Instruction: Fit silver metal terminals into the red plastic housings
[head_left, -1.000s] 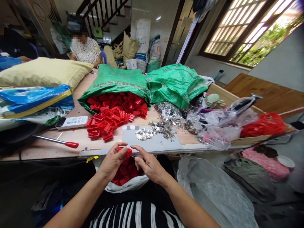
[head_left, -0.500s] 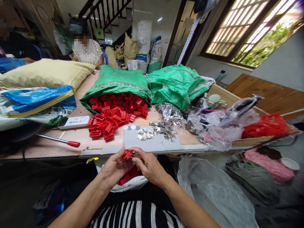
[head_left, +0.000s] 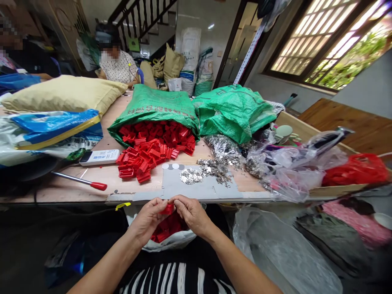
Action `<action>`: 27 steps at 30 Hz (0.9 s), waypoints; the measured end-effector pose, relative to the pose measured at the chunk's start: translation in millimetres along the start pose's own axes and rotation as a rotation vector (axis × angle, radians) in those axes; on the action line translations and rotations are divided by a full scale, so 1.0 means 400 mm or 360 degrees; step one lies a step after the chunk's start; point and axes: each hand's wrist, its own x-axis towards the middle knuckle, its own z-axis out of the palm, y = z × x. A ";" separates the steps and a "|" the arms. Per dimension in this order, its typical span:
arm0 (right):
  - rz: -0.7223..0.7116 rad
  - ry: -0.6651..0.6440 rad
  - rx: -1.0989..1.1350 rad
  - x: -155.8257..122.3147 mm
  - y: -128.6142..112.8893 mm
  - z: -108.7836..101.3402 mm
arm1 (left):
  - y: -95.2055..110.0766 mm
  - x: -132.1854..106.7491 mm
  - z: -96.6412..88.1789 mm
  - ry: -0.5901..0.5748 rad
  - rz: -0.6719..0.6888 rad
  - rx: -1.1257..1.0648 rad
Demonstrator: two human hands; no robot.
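Head view: the left hand [head_left: 150,216] pinches a small red plastic piece [head_left: 168,209] above an open white woven sack [head_left: 171,243] of similar pieces. Opposite, the right hand [head_left: 192,214] bends inward, thumb and forefinger pressed together beside that piece; anything between them is too small to tell. Beyond, on the pale wooden worktop [head_left: 134,192], shiny silver-coloured metal bits [head_left: 191,176] lie on a flat grey sheet [head_left: 174,188]. Behind, a green woven sack [head_left: 162,101] spills a red plastic heap [head_left: 147,159]. Farther back, a person [head_left: 118,67] sits near a dark staircase railing [head_left: 143,18].
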 end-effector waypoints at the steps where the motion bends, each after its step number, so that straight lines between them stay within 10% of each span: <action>1: 0.0010 -0.0011 -0.0003 0.005 0.002 0.003 | -0.001 0.002 -0.009 0.0005 0.0062 0.0101; 19: -0.0224 0.0089 -0.0921 0.277 -0.024 0.099 | -0.009 0.014 -0.084 0.0136 0.0193 0.0309; 27: -0.0250 0.0155 -0.1020 0.291 -0.003 0.125 | 0.020 0.008 -0.080 0.0185 0.0224 0.0215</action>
